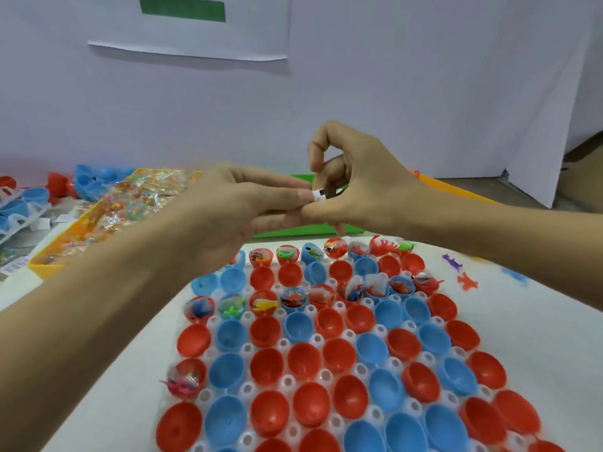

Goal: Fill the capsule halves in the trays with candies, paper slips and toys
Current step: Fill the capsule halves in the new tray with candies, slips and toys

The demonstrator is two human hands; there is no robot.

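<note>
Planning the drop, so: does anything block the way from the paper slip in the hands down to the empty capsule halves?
Nothing visible does. Both the left hand and right hand pinch the paper slip above the tray's far edge; empty capsule halves lie open below.

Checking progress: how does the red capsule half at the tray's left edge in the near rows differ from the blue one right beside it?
The red half holds a wrapped candy and a small toy; the blue half is empty. Red sits at the tray's edge, blue one place inward. Both sit open side up.
</note>
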